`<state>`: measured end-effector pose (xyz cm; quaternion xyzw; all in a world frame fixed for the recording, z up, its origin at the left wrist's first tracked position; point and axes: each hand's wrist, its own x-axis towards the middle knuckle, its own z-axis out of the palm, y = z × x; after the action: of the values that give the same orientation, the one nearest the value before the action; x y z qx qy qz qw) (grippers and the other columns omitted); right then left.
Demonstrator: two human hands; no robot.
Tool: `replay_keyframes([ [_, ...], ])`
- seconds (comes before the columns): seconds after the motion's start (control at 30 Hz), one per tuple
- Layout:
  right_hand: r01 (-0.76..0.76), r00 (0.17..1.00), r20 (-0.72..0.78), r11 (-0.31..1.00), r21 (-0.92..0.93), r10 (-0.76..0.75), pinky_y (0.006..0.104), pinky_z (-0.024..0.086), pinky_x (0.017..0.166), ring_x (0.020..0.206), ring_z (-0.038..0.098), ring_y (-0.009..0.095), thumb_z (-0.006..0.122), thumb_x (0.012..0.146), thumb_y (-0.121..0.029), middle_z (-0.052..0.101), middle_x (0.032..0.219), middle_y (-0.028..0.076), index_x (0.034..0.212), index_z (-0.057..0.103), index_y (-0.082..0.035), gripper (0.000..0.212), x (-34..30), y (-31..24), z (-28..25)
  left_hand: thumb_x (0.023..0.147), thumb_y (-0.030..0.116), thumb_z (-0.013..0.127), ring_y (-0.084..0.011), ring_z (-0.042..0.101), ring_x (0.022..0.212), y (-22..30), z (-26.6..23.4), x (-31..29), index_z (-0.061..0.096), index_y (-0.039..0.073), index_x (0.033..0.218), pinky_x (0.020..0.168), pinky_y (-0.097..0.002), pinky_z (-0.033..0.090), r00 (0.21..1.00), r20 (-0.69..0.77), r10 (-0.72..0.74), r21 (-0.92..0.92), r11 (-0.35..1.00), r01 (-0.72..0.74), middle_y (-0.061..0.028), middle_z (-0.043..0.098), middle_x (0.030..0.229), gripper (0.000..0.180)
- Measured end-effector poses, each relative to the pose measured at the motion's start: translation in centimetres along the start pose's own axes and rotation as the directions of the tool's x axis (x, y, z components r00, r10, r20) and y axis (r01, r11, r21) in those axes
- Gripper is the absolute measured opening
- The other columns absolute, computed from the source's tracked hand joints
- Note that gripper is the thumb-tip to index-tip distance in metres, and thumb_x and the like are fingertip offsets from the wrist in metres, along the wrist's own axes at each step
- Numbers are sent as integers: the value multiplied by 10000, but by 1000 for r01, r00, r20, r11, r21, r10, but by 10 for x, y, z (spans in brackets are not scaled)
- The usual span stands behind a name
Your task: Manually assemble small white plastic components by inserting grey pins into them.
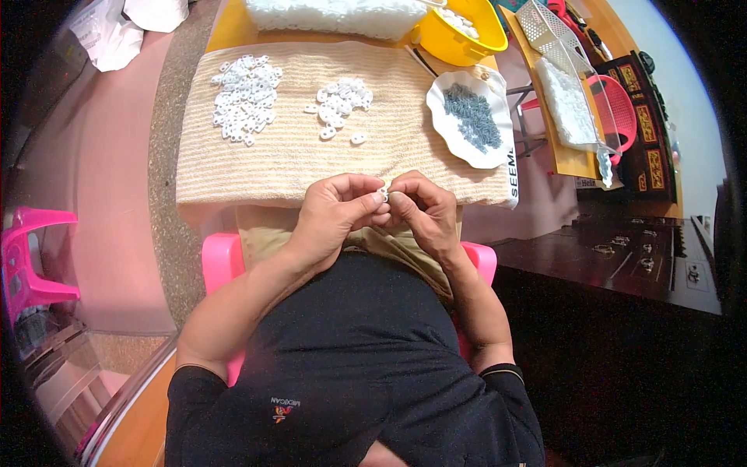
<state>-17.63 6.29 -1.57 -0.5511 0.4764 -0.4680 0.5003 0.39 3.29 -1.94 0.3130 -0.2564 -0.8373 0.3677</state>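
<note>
Between the fingertips of my left hand (331, 210) and my right hand (428, 212) is a small white plastic piece with holes (384, 194), just off the table's near edge. My left thumb and forefinger pinch it. The right thumb and fingers close in on it from the other side; whether they hold a second small part is hidden. Beyond my hands, a loose pile of small white two-holed pieces (342, 101) lies mid-table, with a larger pile of similar pieces (247, 97) to its left. To the right, a scalloped white plate (445, 138) holds many small grey pieces resembling screws (475, 117).
A striped beige towel (296, 167) covers the table. At its far side stand a clear container of white pieces (334, 17) and a yellow basin (459, 53). A side table at right bears another clear container (564, 101). A pink stool (39, 257) stands at left.
</note>
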Motion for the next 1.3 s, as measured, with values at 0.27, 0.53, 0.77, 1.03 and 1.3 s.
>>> replay_keyframes([
  [0.27,26,1000,2,996,-87,-26,193,452,621,723,550,72,593,919,-61,575,880,45,908,606,36,98,0,-6,2,877,33,634,-119,647,762,-1,4,-1,621,-28,1008,719,-242,560,999,-36,14,7,1000,-14,-81,666,891,146],
  [0.53,-82,997,-12,992,-98,81,205,453,663,753,558,68,574,932,-98,614,829,27,890,617,18,131,-1,-19,9,868,36,643,-141,661,781,-5,3,-2,612,-27,1033,745,-268,577,997,-63,37,78,996,-32,-92,663,907,180],
  [0.77,-136,991,5,988,-78,137,204,444,677,756,552,66,564,937,-110,611,826,18,880,613,17,148,-1,-23,8,867,32,648,-125,646,772,-8,2,-1,626,-48,1020,723,-255,563,995,-25,98,114,989,-94,-94,667,900,174],
  [1.03,-38,999,11,989,-140,40,207,424,671,753,526,64,551,948,-112,587,822,12,875,603,13,153,2,-18,7,864,37,657,-110,638,764,-4,4,-2,631,-61,1019,712,-236,552,996,-34,88,63,994,-85,-94,669,894,185],
  [1.3,-48,999,15,985,-165,52,210,426,670,747,525,69,541,956,-129,589,813,15,872,602,13,175,3,-24,10,877,55,641,-130,651,784,-6,2,-1,620,-30,1031,745,-267,570,996,-23,90,71,994,-88,-84,664,903,177],
])
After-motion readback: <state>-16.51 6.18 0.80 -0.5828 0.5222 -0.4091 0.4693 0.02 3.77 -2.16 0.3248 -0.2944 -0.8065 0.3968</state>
